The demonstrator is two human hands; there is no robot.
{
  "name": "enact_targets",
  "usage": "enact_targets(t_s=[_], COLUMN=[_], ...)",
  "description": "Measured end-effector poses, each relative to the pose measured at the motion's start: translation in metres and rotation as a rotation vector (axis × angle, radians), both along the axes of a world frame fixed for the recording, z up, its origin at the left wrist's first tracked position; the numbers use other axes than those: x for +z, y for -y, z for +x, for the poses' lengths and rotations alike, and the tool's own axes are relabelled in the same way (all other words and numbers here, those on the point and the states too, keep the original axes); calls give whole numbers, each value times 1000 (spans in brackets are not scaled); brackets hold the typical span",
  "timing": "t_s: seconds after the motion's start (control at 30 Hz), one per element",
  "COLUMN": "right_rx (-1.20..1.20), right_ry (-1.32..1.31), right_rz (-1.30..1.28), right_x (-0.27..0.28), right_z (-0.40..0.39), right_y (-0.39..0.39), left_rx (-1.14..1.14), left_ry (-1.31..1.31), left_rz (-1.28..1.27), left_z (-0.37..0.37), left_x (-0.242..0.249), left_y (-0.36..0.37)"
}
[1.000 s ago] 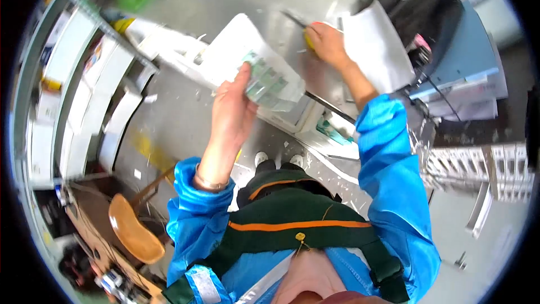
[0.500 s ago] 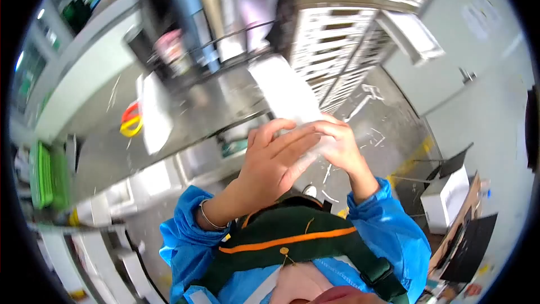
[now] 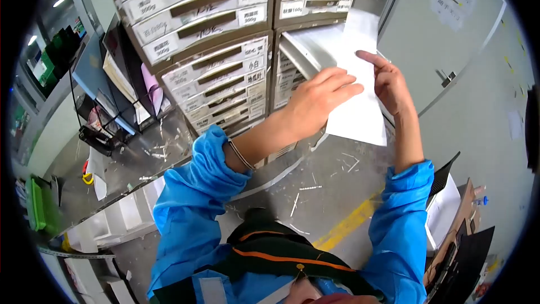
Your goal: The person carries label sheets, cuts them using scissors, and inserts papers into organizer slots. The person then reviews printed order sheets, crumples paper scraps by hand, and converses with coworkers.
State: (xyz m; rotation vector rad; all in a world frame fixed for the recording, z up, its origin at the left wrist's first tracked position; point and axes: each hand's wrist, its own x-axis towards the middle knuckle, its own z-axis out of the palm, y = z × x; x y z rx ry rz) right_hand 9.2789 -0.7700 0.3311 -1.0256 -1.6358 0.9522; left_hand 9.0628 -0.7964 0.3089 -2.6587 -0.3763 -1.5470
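Note:
A white sheet of paper (image 3: 355,114) hangs in front of an open drawer (image 3: 315,45) of a labelled drawer cabinet (image 3: 214,67). My left hand (image 3: 315,98) grips the sheet's left edge with the fingers curled over it. My right hand (image 3: 389,81) holds its right edge, index finger stretched up along the paper. The sheet's top end reaches up over the open drawer. Both arms are in blue sleeves.
A steel table (image 3: 135,157) littered with paper scraps lies to the left, with a black wire rack (image 3: 101,129) and scissors with yellow handles (image 3: 87,175) on it. Green trays (image 3: 38,205) sit far left. A grey door (image 3: 450,39) is at right; boxes (image 3: 450,214) stand lower right.
My view has swung away from the steel table to the drawer cabinet. Both hands have lifted the sheet from chest height up to the open drawer.

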Motion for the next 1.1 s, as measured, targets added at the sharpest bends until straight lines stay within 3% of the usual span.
enact_targets(t_s=[0.07, 0.13, 0.27, 0.33, 0.4, 0.5, 0.53, 0.57, 0.63, 0.7, 0.73, 0.8, 0.83, 0.9, 0.93, 0.97, 1.03, 1.1], right_rx=[-21, -138, 2, 165, 223, 9, 20, 91, -176, -426, -398, -221, -220, -332, -333, -272, -167, -101], right_ry=[39, 54, 438, 563, 386, 892, 974, 391, 202, 228, 236, 731, 730, 531, 618, 572, 598, 425], right_rz=[-113, -383, -567, -273, -318, -151, 156, 171, 178, 505, 762, 1050, 855, 1001, 1050, 993, 894, 840], right_x=[3, 5, 17, 0, -19, 7, 9, 13, 33, -7, -50, -99, -126, -165, -160, -157, -144, -139], right_z=[18, 23, 10, 12, 7, 10, 31, 41, 54, 78, 82, 72, 57, 35, 29, 25, 13, -4], right_y=[-27, -60, -114, -171, -223, -241, -247, -212, -141, -76, -58, -41, -42, -73, -88, -105, -145, -176], left_rx=[12, 25, 53, 69, 155, 384, 367, 350, 287, 207, 217, 245, 251, 415, 539, 466, 615, 791], left_ry=[-26, -13, 32, 24, -60, -384, -342, -301, -255, -236, -346, -535, -302, 102, 207, 526, 793, 870], left_rz=[-99, -139, -145, -138, -174, -310, -291, -270, -313, -439, -489, -611, -604, -325, -423, -508, -647, -687], left_z=[13, 24, 36, 36, 37, 35, 32, 28, 21, 19, 21, 30, 33, 22, 16, 16, 11, 7], left_x=[-12, -19, -21, -19, -20, -21, -21, -20, -6, 8, 4, -5, -1, 0, 2, -9, -36, -70], left_y=[-14, -32, -61, -79, -107, -151, -152, -152, -143, -116, -113, -102, -98, -85, -65, -50, -21, 8])
